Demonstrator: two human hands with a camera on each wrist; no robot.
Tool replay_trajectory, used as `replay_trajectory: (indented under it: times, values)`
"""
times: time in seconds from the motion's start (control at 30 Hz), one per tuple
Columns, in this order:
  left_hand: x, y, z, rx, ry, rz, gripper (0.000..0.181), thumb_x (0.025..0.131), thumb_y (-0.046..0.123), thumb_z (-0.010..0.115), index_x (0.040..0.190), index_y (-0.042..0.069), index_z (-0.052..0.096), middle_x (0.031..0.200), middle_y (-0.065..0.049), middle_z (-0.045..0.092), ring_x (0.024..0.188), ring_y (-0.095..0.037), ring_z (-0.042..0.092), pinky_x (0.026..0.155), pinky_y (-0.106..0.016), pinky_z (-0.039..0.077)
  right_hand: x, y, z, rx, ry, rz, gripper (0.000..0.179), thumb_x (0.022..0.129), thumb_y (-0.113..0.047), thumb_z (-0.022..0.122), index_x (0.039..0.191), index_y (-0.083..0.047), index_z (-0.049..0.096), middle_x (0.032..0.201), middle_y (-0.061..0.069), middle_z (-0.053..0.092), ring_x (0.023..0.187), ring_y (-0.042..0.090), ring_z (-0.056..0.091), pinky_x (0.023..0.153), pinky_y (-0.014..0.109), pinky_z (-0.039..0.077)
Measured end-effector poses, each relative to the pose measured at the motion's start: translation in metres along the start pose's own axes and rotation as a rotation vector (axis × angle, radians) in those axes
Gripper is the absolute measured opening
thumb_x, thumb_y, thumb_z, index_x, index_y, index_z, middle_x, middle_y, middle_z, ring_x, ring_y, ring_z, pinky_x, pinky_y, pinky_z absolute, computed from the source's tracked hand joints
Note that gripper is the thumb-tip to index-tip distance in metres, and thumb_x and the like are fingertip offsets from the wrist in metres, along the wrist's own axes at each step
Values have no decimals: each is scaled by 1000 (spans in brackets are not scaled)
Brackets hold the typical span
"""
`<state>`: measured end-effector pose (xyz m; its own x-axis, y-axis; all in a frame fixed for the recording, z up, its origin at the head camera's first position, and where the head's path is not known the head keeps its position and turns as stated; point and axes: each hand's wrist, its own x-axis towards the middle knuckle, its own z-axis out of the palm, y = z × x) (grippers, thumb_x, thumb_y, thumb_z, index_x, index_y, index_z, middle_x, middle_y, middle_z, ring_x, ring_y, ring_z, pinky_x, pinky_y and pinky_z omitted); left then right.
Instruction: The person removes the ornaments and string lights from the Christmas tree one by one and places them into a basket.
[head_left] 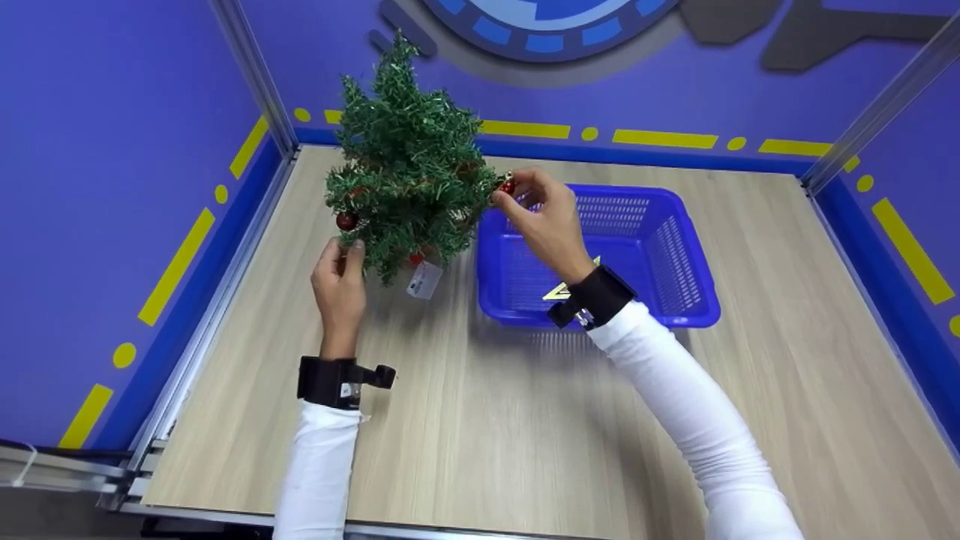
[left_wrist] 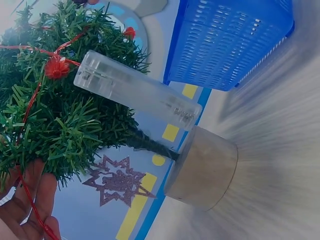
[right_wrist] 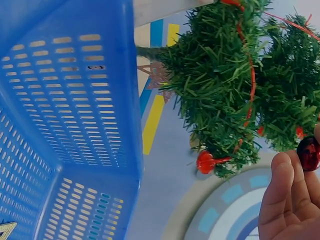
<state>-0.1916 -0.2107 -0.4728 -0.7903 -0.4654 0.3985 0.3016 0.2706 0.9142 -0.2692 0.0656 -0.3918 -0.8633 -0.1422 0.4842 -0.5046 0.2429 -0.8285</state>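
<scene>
Head view: the worktop (head_left: 450,420) bore one bushy green tree (head_left: 412,150) and one basket (head_left: 679,255); of two visible red baubles (head_left: 508,185) (head_left: 346,220), one, round and glossy, was pinched in the right hand (head_left: 546,221) at the tree's edge, one hung near the left hand (head_left: 340,289), whose grip was unclear.

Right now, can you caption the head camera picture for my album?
Left hand touches the green tree; right hand pinches a red bauble beside it.

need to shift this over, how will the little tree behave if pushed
The tree seems apt to tip, its bushy top spreading wider than the round base. Its thin needles would probably flex under light contact.
</scene>
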Motion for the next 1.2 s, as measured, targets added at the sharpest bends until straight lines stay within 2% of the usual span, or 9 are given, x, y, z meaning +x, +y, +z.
replay_trajectory:
  times: [0.17,0.33,0.43,0.53,0.73,0.83,1.0,1.1,1.2]
  values:
    - [-10,25,-3,-22,-45,-1,29,105,13,55,82,5,40,72,2,33,64,-12,33,70,-30,27,-3,-2,-6,-7,36,-13,26,91,-5,75,112,8,68,95,21,70,76,17,61,71,22,49]
    - [-15,28,-4,-42,-75,0,26,105,13,55,84,8,41,73,2,34,65,-14,34,71,-32,29,-6,5,-21,-36,34,-9,25,90,-13,77,109,2,70,92,14,70,74,15,59,70,20,48]
    - [-17,28,-4,-46,-73,3,28,105,14,56,83,8,40,71,2,33,63,-13,33,69,-31,28,-8,15,-34,-69,32,23,25,90,-17,78,108,-1,71,91,9,70,75,14,60,71,22,49]
    - [-18,27,-4,-41,-60,5,29,104,13,56,82,6,40,70,2,33,62,-12,33,68,-30,28,-10,29,-49,-133,-4,67,26,90,-20,79,108,-3,72,88,7,69,75,14,60,70,22,49]
    - [-21,28,-4,-47,-56,-1,29,104,13,57,83,0,42,70,1,37,62,-11,36,66,-28,30,-11,51,-75,-349,-218,188,26,91,-31,77,104,-9,72,88,4,69,78,17,61,67,25,48]
    - [-21,17,-2,-38,-65,-19,30,104,13,57,84,-1,41,69,-1,36,61,-11,36,66,-28,30,-9,54,-84,-506,-356,239,25,90,-31,77,102,-10,73,91,7,72,79,20,64,68,33,50]
    - [-21,-2,2,-22,-55,-45,32,103,19,60,82,9,38,70,-3,36,63,-14,38,66,-29,30,-10,65,-95,-784,-652,204,22,86,-27,78,98,-9,76,95,10,76,85,26,70,78,48,56]
    - [-22,-2,2,-22,-55,-43,30,102,22,62,83,11,41,73,-4,42,68,-18,44,68,-30,33,-10,72,-100,-852,-817,196,20,84,-23,77,98,-9,78,96,10,77,87,26,70,83,50,56]
    - [-24,0,2,-8,-70,-45,26,102,23,62,85,12,46,79,-7,49,74,-22,48,71,-31,35,-9,76,-103,-888,-948,227,19,83,-21,78,98,-9,79,97,9,76,84,24,67,83,48,56]
